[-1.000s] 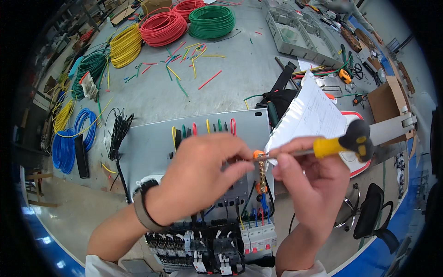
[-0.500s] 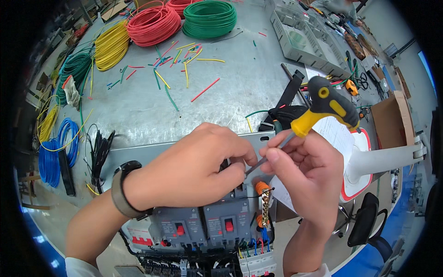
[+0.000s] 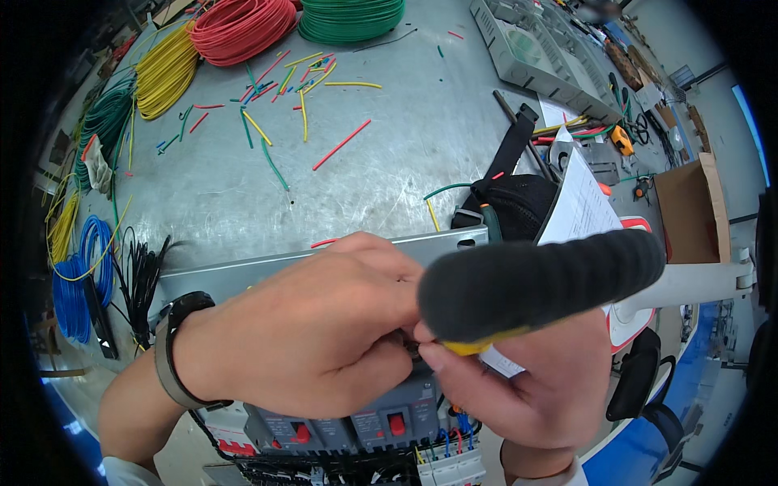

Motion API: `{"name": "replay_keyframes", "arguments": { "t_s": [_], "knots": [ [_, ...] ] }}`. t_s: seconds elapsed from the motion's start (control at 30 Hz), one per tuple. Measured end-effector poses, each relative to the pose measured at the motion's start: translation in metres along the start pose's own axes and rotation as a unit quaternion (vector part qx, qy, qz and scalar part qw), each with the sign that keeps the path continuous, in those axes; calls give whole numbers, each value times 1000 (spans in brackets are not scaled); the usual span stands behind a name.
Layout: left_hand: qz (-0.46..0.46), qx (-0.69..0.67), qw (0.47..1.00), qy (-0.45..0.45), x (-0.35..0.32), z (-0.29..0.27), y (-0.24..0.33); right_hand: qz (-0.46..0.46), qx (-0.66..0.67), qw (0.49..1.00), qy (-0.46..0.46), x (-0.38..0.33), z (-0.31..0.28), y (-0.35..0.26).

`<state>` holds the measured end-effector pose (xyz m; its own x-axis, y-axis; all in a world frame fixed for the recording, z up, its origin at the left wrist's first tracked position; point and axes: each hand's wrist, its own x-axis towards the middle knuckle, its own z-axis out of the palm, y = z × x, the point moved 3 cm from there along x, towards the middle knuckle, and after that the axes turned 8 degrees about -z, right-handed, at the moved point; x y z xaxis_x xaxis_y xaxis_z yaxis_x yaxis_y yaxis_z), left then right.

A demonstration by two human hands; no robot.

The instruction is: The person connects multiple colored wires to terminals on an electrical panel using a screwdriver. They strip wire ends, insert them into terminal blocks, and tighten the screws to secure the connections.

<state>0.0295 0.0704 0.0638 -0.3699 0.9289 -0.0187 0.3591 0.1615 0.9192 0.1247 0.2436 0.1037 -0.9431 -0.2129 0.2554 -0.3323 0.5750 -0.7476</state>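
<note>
My right hand (image 3: 535, 389) is closed on a T-handle driver (image 3: 543, 279) with a black and yellow grip, which looms large and hides its shaft and tip. Against it, my left hand (image 3: 308, 324) has thumb and fingers curled together above the grey circuit breakers. What those fingers pinch, if anything, is covered by the hands. The right-hand breaker (image 3: 425, 405) and its neighbour (image 3: 284, 421) each carry a red toggle. Both sit on a metal mounting plate (image 3: 227, 275).
Cut wire pieces (image 3: 340, 146) lie scattered over the metal table. Red (image 3: 243, 32), yellow (image 3: 166, 73), green (image 3: 352, 18) and blue wire coils (image 3: 71, 304) stand at the far and left sides. Beyond my right hand are a black pouch (image 3: 515, 206), paper sheets (image 3: 579, 202) and a grey plastic enclosure (image 3: 559, 85).
My right hand has come left and down against my left hand. The driver's handle has tipped across and now covers much of the right hand. The whole view has shifted slightly.
</note>
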Motion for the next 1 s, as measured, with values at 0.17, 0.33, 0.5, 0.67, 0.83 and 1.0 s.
{"name": "replay_keyframes", "arguments": {
  "t_s": [0.17, 0.33, 0.5, 0.67, 0.83, 1.0],
  "knots": [
    [-1, -23, 1000, -3, 0, -1, 0, -10, -12, 1000, -6, 0, -1, -5],
    [80, 174, 981, -37, 0, -10, -2, 22, 60, 993, -99, -2, 0, 1],
    [24, 28, 999, -16, 5, -6, -13, -16, 83, 984, -154, 10, 0, 3],
    [-4, -10, 995, -95, 15, -12, -11, -23, 54, 982, -182, 4, -7, 5],
    [-43, -39, 997, -46, 20, -11, -25, 64, 106, 984, -126, -18, -7, 16],
    [-59, -17, 998, -14, 21, -11, -29, 40, 69, 995, -60, -27, -2, 2]
  ]
}}
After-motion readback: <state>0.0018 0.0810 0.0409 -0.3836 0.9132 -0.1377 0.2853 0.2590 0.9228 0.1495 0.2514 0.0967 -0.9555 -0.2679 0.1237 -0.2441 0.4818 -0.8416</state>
